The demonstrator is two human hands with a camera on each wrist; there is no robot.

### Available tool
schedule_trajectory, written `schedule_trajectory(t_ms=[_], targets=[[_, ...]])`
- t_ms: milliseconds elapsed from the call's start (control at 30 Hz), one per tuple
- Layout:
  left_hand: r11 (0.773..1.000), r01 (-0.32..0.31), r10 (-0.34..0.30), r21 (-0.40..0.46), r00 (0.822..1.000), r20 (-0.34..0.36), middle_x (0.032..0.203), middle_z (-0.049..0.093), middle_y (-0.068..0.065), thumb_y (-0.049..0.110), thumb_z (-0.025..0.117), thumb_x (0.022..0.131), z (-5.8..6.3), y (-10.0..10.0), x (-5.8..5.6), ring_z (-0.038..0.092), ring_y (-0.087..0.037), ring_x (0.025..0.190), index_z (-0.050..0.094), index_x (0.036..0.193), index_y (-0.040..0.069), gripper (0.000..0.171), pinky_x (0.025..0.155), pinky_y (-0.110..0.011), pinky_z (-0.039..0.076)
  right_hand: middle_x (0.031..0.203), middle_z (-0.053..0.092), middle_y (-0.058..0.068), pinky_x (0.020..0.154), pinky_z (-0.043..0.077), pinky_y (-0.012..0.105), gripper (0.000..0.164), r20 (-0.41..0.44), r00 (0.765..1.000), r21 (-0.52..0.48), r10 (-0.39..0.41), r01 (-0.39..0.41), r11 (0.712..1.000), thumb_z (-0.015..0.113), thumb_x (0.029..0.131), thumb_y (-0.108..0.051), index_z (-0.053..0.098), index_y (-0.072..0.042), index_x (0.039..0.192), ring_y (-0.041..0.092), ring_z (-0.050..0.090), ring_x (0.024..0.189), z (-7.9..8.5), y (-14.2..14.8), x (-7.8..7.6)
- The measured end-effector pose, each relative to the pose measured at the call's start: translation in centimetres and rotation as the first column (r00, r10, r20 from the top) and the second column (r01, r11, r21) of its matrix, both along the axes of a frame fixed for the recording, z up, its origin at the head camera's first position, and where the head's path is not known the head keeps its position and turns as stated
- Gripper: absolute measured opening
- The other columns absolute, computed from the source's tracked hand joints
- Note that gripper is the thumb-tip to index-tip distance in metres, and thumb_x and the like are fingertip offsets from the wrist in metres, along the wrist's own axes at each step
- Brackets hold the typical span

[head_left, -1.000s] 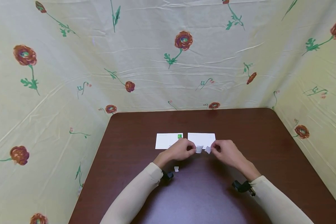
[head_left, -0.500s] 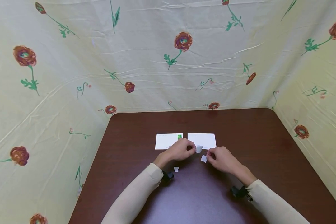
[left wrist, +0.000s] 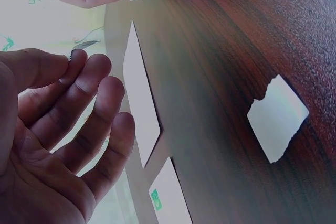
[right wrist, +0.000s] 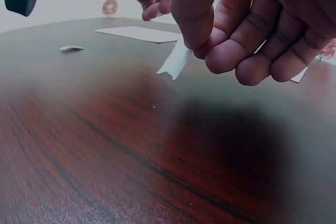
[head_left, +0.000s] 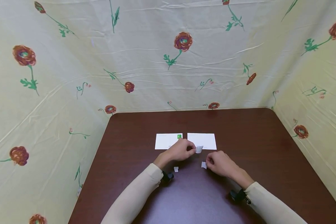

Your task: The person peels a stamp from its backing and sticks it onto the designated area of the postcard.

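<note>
The left hand pinched a slip between thumb and forefinger, its other fingers loosely fanned. The right hand pinched a scrap at the edge, its remaining fingers loosely bent. From the slip, that scrap lay between five and six o'clock, low over the desk; whether its lower edge touched the wood could not be told.

A loose scrap with ragged edges rested flat on the desk, at about nine o'clock from the right hand's piece and well apart from it. The plain card lay at twelve o'clock, partly behind the slip in the head view; the stamped card, with a green mark at its two o'clock corner, lay to its nine o'clock, a narrow gap between them.

The step in hand looked like setting a torn piece aside while the left hand kept hold of the rest. The next move seemed to call for lowering the scrap flat, then easing the right thumb away without dragging it.
</note>
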State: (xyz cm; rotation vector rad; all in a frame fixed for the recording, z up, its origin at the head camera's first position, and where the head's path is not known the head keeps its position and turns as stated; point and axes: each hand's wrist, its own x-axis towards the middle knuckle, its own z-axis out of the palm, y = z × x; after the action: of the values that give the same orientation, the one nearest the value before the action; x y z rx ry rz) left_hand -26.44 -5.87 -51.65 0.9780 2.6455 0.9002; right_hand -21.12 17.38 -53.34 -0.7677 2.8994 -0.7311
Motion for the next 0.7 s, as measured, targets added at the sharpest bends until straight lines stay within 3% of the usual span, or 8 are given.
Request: schedule_trajectory(t_ms=[700], targets=[[1.0, 0.011, -0.011, -0.007, 1.0, -0.018, 0.08, 0.068, 0.014, 0.02, 0.064, 0.095, 0.16, -0.12, 0.13, 0.053, -0.001, 0.066, 0.077, 0.096, 0.016, 0.013, 0.065, -0.017, 0.045, 0.061, 0.052, -0.015, 0.053, 0.04, 0.023, 0.018, -0.012, 1.0, 0.06, -0.006, 0.007, 0.998, 0.076, 0.082, -0.018, 0.063, -0.023, 0.071, 0.004, 0.046, 0.056, -0.17, 0.04, -0.24]])
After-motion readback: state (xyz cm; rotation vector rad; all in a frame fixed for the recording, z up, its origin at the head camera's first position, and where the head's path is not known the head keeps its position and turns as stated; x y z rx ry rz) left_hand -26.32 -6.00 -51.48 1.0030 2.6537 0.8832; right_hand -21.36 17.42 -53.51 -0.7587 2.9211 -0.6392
